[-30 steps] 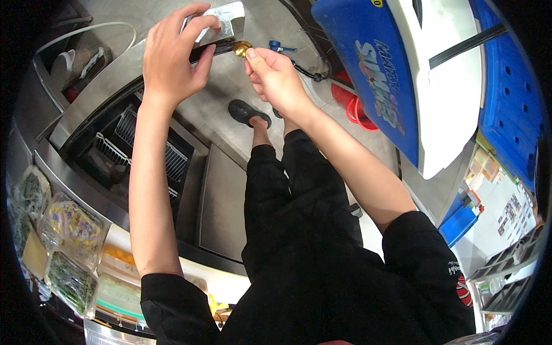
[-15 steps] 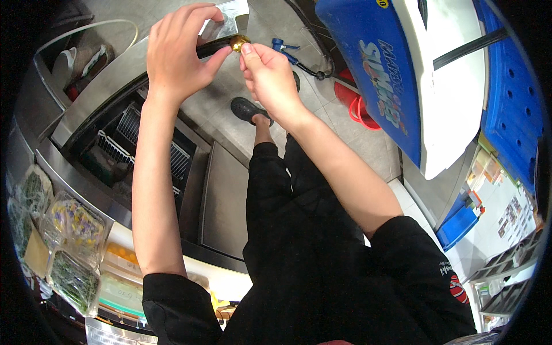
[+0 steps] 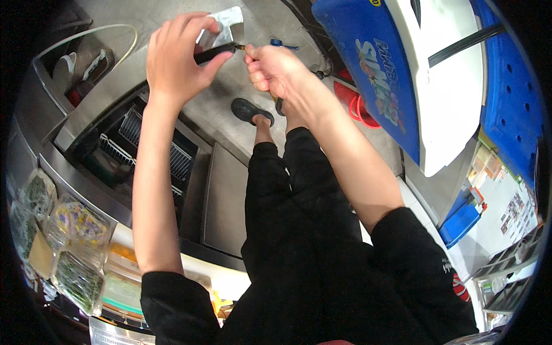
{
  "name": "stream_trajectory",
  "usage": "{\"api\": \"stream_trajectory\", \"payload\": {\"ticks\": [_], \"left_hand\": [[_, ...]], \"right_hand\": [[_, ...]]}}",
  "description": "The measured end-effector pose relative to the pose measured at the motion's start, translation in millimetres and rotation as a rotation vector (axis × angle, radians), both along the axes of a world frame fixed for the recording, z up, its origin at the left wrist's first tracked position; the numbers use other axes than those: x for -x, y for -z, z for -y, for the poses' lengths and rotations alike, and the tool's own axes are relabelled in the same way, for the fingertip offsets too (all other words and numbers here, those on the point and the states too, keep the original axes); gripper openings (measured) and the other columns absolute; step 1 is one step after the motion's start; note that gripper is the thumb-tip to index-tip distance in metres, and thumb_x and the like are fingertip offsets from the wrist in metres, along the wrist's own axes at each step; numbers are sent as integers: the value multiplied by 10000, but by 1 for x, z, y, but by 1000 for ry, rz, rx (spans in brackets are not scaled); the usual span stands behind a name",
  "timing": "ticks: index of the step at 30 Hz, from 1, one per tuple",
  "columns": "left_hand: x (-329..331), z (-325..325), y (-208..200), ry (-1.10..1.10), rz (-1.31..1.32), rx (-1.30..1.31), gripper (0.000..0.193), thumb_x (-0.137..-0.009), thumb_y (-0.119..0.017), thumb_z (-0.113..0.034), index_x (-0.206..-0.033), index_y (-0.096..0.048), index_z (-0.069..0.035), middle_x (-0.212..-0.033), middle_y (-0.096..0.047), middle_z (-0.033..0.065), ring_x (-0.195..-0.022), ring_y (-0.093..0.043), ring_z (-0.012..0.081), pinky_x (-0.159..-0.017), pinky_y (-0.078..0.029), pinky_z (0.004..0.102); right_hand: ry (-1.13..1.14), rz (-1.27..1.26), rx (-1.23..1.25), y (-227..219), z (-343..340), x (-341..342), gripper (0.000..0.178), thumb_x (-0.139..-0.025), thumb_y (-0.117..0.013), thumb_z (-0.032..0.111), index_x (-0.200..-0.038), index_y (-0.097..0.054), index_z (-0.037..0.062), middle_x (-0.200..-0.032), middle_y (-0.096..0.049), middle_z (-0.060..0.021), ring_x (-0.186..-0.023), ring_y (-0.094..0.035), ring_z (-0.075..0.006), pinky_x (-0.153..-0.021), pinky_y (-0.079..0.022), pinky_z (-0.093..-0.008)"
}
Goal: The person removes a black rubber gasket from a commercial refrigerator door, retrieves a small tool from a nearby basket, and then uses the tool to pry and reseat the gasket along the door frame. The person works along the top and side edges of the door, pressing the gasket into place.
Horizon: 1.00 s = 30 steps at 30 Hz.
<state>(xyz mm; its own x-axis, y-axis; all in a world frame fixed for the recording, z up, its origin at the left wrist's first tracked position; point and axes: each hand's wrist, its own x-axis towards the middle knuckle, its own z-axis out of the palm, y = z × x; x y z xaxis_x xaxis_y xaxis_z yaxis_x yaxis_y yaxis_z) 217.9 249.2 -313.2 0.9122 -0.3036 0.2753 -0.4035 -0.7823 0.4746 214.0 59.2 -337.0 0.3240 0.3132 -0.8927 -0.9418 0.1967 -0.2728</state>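
My left hand (image 3: 175, 54) is closed on a dark, bar-shaped piece (image 3: 214, 54), thumb beneath it and fingers curled over the top. A shiny silver plate (image 3: 221, 27) stands out just beyond this piece, close to my fingertips; whether the two are joined I cannot tell. My right hand (image 3: 273, 69) is closed, thumb and forefinger pinching a small brass-coloured piece (image 3: 241, 48) at the right end of the dark bar. The rest of what my right fingers hold is hidden.
To the left, a metal counter has an open dark bay with white wire racks (image 3: 131, 123). Clear packs of greens (image 3: 79, 280) lie at lower left. A large blue-and-white panel (image 3: 374, 80) and a red bucket (image 3: 359, 106) are at right. My black clog (image 3: 247, 110) is on the tiled floor.
My right hand has turned and moved slightly right, its knuckles now more toward the camera. The silver plate shows more fully. Less of the brass-coloured piece is visible, and one foot has shifted back.
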Motion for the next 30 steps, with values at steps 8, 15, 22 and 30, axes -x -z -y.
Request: {"api": "stream_trajectory", "payload": {"ticks": [8, 15, 22, 30], "left_hand": [[0, -2, 1, -11, 21, 12, 510, -616, -862, -275, -1040, -598, -174, -1059, -631, -40, -904, -593, 216, -836, -420, 364], [-3, 1, 1, -38, 49, -38, 569, -621, -872, -303, -1099, -595, -168, -1031, -633, -36, -922, -598, 227, -855, -435, 376], [-15, 7, 1, -85, 92, -165, 687, -651, -858, -371, -1247, -583, -172, -1069, -649, 0, -986, -610, 237, -887, -438, 386], [-15, 16, -2, -70, 26, -312, 775, -679, -819, -475, -1311, -537, -125, -1126, -631, 42, -1056, -598, 256, -946, -404, 418]], "right_hand": [[103, 41, -294, -13, 17, 30, 312, -1060, -412, 312, -818, -459, 121, -633, -301, 71, -491, -224, -51, -425, -178, -232], [192, 66, -359, 11, 4, 19, 349, -1067, -376, 336, -791, -422, 127, -626, -284, 68, -508, -244, -67, -444, -198, -241], [241, 41, -398, 23, 3, 20, 360, -1064, -361, 340, -772, -403, 135, -609, -276, 71, -499, -242, -69, -433, -204, -246], [287, -28, -304, 36, 17, 26, 392, -1038, -423, 412, -739, -428, 159, -576, -284, 93, -454, -226, -42, -404, -178, -240]]}}
